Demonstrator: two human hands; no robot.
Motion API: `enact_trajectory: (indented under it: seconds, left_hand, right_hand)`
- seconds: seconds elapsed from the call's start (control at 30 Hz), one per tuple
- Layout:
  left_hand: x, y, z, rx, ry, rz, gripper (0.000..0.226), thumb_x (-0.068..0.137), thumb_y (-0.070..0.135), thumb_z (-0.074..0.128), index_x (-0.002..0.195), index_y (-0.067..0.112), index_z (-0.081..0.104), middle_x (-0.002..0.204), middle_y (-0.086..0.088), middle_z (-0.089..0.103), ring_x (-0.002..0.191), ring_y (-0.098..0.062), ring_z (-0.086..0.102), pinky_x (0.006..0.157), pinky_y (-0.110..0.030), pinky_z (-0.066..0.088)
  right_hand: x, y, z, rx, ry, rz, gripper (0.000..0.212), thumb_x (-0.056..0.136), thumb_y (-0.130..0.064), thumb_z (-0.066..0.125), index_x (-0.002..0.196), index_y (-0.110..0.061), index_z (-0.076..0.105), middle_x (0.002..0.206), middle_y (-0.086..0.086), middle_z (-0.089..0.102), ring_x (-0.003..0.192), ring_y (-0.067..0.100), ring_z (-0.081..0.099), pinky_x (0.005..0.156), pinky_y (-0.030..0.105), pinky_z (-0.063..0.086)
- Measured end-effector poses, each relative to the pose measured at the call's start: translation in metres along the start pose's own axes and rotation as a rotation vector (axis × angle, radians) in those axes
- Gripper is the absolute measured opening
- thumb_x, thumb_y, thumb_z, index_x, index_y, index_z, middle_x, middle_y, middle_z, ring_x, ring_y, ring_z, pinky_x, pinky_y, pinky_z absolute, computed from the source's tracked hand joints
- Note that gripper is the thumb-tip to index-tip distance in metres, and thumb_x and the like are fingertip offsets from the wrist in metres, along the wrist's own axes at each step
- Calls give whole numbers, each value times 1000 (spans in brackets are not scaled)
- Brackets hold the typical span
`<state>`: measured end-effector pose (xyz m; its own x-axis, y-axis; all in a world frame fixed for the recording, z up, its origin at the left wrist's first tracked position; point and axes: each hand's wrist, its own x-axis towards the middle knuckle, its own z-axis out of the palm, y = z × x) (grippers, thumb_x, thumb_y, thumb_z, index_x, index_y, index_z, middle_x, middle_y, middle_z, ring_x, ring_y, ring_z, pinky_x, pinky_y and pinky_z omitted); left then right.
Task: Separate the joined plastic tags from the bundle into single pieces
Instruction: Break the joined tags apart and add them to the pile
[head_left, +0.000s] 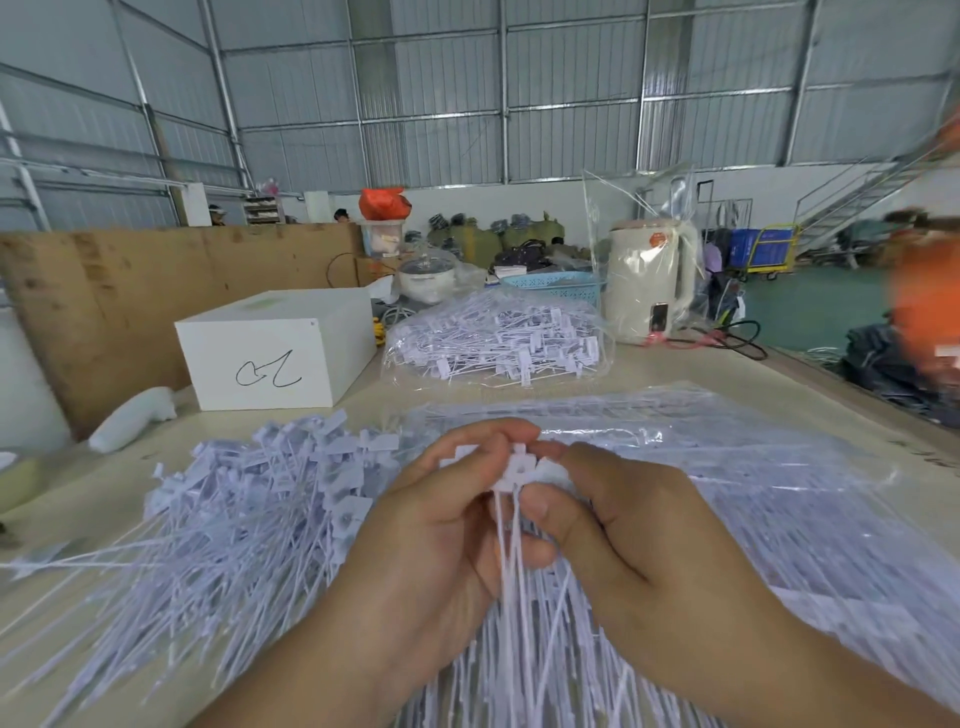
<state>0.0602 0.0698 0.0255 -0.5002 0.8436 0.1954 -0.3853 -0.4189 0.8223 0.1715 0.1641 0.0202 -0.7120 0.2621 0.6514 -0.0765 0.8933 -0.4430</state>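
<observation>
Fingers of left hand (441, 525) and right hand (623, 525) pinch joined tags (517, 467).

Bright, even daylight fills the hall, and shadows on the worktop (675, 364) are soft and faint. The wide-angle lens bows the wall beams and stretches the edges. Motion blur smears the orange-clad person (924, 312) far right of the right hand (639, 540). Clear plastic bags (727, 447) beyond both hands carry pale glare.
</observation>
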Motion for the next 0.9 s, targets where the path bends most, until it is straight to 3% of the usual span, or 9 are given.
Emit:
enact_trajectory:
  seconds: [0.1,0.17,0.27,0.33,0.43,0.63,0.73,0.8,0.9]
  left_hand:
    - [2,-1,0,-71,39,-26,14,74,10,60,77,7,74,79,-19,71,43,-18,60,38,-24,49]
    - [2,-1,-1,-28,43,-11,15,74,10,61,77,10,76,83,-19,71,44,-19,59,40,-26,50]
    - [0,-1,-2,119,-15,-9,10,75,12,67,80,15,75,80,-15,69,47,-18,59,43,-27,51]
    - [0,-2,-3,180,-63,-11,4,77,12,71,80,13,73,82,-18,67,46,-18,56,43,-28,51]
    - [0,-4,-4,207,-71,-8,12,76,19,67,82,10,71,80,-20,62,43,-20,50,42,-29,50]
    - [0,-4,-6,331,-140,-4,12,68,8,75,77,16,72,71,-11,63,49,-19,52,44,-27,49]
    - [0,0,-8,358,-154,-23,14,65,10,77,77,13,71,75,-14,61,50,-22,53,45,-28,48]
    - [0,4,-9,321,-147,-18,11,67,5,74,76,11,70,76,-15,63,48,-20,55,44,-27,49]
    - [3,12,-13,278,-73,28,12,67,1,67,72,12,71,75,-15,65,45,-19,55,41,-25,47]
  right_hand:
    - [2,8,-4,7,218,36,29,95,-40,48,67,-36,41,57,-24,51,44,3,44,42,12,27]
    - [3,15,-11,42,187,63,31,93,-51,46,68,-35,37,54,-13,46,43,8,37,41,18,22]
    - [2,20,-14,151,-102,34,19,90,-60,42,95,-42,41,63,-9,62,42,7,42,42,22,30]
    - [2,19,-11,127,-231,-14,29,91,-59,39,114,-42,34,75,-14,68,53,9,54,51,28,42]
    - [3,20,-10,85,-267,-11,51,91,-64,34,135,-41,21,83,-20,68,70,8,64,68,31,49]
    - [0,22,-8,-9,-298,25,66,95,-55,39,150,-37,8,92,-24,68,80,-1,62,72,24,48]
    - [2,19,-10,55,-298,51,55,88,-63,44,137,-39,32,84,-17,70,67,4,63,62,31,49]
    - [4,18,-14,157,-294,101,35,83,-65,52,101,-35,57,67,-15,65,50,4,52,48,29,41]
    - [5,24,-19,271,-334,212,37,79,-62,59,71,-25,59,51,-13,43,46,7,36,47,25,29]
